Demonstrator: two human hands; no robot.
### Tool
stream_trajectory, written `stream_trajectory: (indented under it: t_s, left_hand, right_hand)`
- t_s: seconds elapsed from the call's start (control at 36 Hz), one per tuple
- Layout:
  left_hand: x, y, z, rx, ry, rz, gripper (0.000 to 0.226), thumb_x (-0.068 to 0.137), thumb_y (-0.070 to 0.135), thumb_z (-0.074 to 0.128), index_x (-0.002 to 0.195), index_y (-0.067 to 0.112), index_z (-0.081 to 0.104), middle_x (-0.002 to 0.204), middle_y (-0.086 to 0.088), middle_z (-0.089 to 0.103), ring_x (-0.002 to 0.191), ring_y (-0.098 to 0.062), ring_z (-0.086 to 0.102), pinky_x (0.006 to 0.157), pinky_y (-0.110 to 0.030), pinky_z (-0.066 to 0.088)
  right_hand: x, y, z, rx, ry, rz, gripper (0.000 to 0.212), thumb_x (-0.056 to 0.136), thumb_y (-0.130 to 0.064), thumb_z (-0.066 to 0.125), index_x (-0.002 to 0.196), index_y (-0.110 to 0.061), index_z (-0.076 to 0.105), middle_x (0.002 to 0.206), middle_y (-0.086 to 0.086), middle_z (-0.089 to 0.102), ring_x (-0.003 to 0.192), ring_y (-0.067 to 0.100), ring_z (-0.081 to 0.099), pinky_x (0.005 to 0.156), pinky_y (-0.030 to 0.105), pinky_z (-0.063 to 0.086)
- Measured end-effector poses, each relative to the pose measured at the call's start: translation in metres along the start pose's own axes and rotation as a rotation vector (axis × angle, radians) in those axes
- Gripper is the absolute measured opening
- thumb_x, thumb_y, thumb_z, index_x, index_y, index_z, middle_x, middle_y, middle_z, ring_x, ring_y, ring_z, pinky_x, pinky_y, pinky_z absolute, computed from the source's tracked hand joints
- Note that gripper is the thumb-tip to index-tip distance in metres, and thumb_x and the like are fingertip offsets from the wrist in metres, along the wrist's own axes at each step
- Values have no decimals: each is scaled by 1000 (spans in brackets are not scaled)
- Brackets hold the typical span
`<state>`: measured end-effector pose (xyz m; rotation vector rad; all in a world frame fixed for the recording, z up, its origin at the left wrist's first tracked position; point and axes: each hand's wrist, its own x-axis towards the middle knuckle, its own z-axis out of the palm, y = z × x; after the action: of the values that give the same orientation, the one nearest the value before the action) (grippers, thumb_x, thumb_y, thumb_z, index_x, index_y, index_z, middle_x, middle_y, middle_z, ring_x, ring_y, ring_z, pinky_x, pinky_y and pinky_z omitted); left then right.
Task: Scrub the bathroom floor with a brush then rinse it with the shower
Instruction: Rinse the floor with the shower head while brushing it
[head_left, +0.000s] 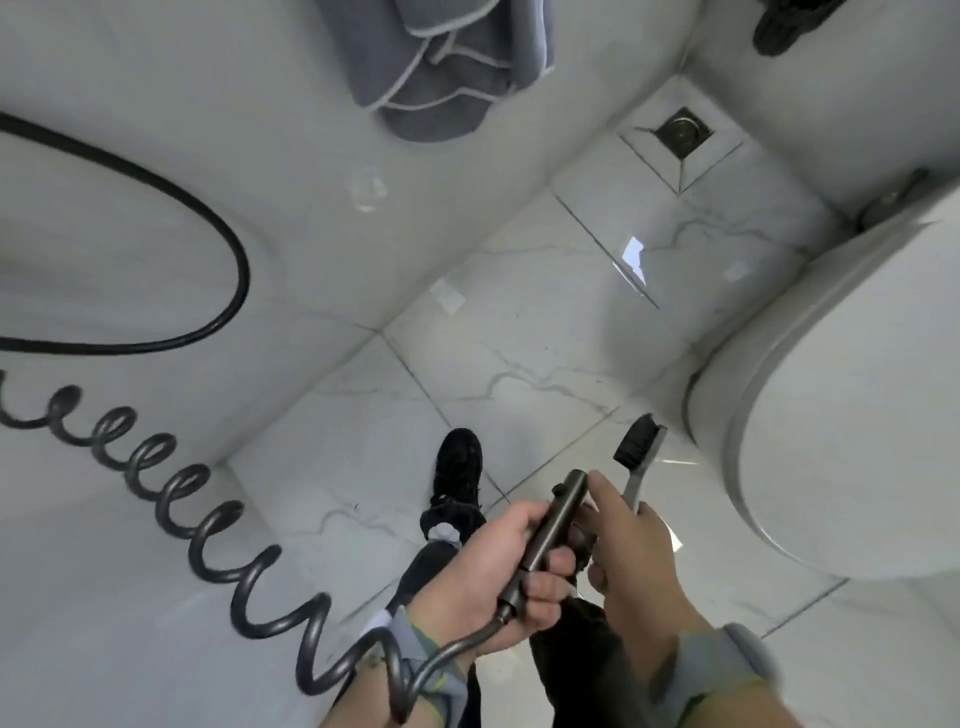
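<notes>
We stand in bathrm, both hands busy | L hand (488, 582) grips sprayer (551, 530), long axis aimed far-right at floor (519, 332) | R hand (631, 556) pinches brush (640, 457), bristles far, just right of sprayer | drain (681, 131) far right.

White marble-look floor (519, 322) here, glossy tiles veined in grey, with thin grout lines running diagonally and window light glinting off it. Up in the far corner, a square drain (681, 130) sits sunk into sloped tile. On the right, the white toilet (841, 415) stands on the floor. Lower centre, a black shoe (457, 467) is planted flat on a tile.
</notes>
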<state>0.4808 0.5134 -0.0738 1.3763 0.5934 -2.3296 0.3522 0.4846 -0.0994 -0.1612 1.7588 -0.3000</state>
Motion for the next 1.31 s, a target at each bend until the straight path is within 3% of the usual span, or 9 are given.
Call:
stream_trajectory:
  t_s: [0.08,0.22,0.39,0.56,0.78,1.0,1.17,1.25,1.31]
  left_hand:
    - [-47,-10,9,27,-25,26,45,103,48,44,80,22,73,66,4,41,38,-5,35,39,-18,20]
    - [-117,-17,16,61,-59,79,52,105,49,38,76,31,77,69,4,41,40,-5,37,40,-19,21]
    - [-181,-17,-8,5,-203,156,39,102,46,46,88,22,72,71,2,48,43,-8,46,37,-18,34]
    - [-235,-19,-48,-46,-221,270,41,100,49,46,118,16,64,76,0,57,52,-10,54,41,-19,39]
    - [-304,-47,-116,-109,-101,477,37,98,39,49,119,14,68,77,-2,59,58,-13,46,48,-22,33]
    - [-375,-79,-139,-55,35,656,27,100,21,53,111,8,73,78,-10,62,56,-19,49,50,-27,30]
    - [-430,-91,-147,-8,40,822,30,102,21,49,108,8,75,80,-12,64,60,-19,51,52,-29,33]
    - [-453,-97,-154,110,163,966,28,104,20,49,96,18,76,75,-8,66,59,-18,54,50,-28,36]
    - [-465,-100,-159,218,348,1100,25,102,22,54,85,28,71,70,0,66,56,-14,56,48,-27,38]
  right_hand:
    - [-46,-6,3,32,-61,-23,44,89,-39,71,102,1,61,63,5,51,39,13,41,37,24,31]
    - [-112,-16,13,12,-131,-86,34,93,-33,68,100,0,63,65,2,66,43,13,49,39,22,32]
    - [-175,-28,38,-6,-254,-142,25,95,-34,66,98,-10,62,96,13,77,55,19,43,43,27,24]
    - [-230,-30,82,-7,-281,-250,20,99,-28,61,106,-10,57,97,12,77,46,10,40,37,22,27]
    - [-304,-39,149,-36,-283,-485,18,100,-26,59,105,-14,47,98,14,77,46,14,22,39,24,24]
    - [-378,-39,202,-113,-283,-708,22,96,-31,65,90,-19,48,90,21,64,50,13,29,45,28,28]
    - [-429,-22,229,-188,-291,-933,28,89,-38,71,76,-28,49,62,-4,38,58,19,33,54,36,33]
    - [-449,-10,240,-259,-315,-1062,32,87,-38,73,69,-32,46,61,-7,39,57,15,37,56,34,37]
    - [-467,-2,247,-286,-331,-1163,32,89,-30,73,76,-20,46,61,-7,43,54,7,40,54,20,39]
